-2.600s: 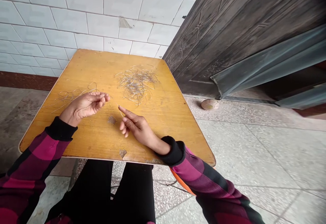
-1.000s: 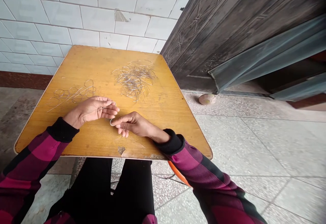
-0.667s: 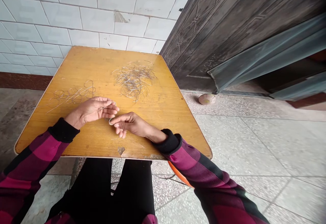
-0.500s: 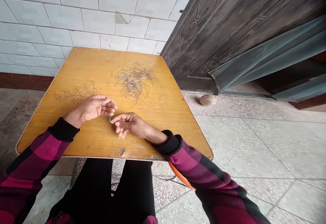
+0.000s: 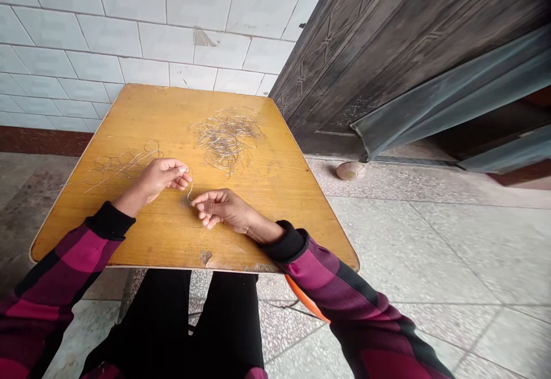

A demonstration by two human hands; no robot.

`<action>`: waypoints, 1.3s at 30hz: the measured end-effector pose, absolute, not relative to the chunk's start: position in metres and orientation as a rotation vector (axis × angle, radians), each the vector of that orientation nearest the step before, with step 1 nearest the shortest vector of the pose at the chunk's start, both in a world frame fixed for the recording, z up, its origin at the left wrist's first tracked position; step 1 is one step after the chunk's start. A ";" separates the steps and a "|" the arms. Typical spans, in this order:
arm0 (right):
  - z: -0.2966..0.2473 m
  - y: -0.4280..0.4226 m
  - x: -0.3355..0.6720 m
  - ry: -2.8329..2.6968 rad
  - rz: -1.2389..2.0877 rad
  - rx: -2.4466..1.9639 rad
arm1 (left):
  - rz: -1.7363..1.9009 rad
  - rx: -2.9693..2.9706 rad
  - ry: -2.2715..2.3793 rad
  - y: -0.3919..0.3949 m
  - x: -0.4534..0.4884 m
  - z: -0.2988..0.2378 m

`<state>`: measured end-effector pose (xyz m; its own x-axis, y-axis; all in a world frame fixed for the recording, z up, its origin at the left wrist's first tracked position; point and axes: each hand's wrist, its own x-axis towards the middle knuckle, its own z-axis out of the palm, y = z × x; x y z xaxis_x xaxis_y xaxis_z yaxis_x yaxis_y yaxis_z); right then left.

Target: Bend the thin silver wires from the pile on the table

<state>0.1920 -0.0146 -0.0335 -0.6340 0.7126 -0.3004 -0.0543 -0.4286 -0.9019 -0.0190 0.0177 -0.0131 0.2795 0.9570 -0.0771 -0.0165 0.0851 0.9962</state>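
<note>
A thin, curved piece of wire [image 5: 190,186] stretches between my two hands above the front half of the table. My left hand [image 5: 166,177] pinches its upper end between thumb and fingertips. Its lower end is in the fingertips of my right hand [image 5: 221,207], whose other fingers are curled. Left of my left hand lies a loose group of longer, looped wires [image 5: 124,163]. Beyond my hands, a tangled heap of short wire pieces [image 5: 228,138] rests on the tabletop.
The yellow wooden table [image 5: 275,195] stands against a white tiled wall [image 5: 167,37]. At the right are a dark carved door [image 5: 336,69] and a grey-green curtain [image 5: 422,103]. A worn ball [image 5: 350,170] lies on the floor. An orange seat edge [image 5: 305,298] shows under my right arm.
The wire between my hands looks straighter than before, with less of a bend. My left hand has shifted slightly left, and its fingers are closer together.
</note>
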 end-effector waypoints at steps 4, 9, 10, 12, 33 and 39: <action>-0.041 -0.014 0.191 -1.394 1.992 -0.987 | 0.982 1.336 1.091 0.022 -0.011 -0.022; -0.048 -0.013 0.192 -1.637 1.756 -0.991 | 0.956 1.573 1.160 0.027 -0.003 -0.031; -0.048 -0.013 0.193 -1.660 1.746 -0.988 | 0.944 1.611 1.161 0.028 -0.003 -0.031; -0.046 -0.012 0.194 -1.684 1.734 -0.995 | 0.934 1.683 1.189 0.028 -0.004 -0.029; -0.029 -0.008 0.205 -2.085 1.035 -1.068 | 0.832 1.238 1.146 -0.004 0.009 -0.019; -0.029 -0.009 0.201 -2.213 0.833 -1.127 | 0.835 1.193 1.102 -0.002 0.010 -0.027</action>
<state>0.2013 -0.0093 -0.0289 -0.5213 0.8371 0.1657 0.5199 0.4656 -0.7162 0.0096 -0.0021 -0.0273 0.2820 0.9362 -0.2098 0.0514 0.2036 0.9777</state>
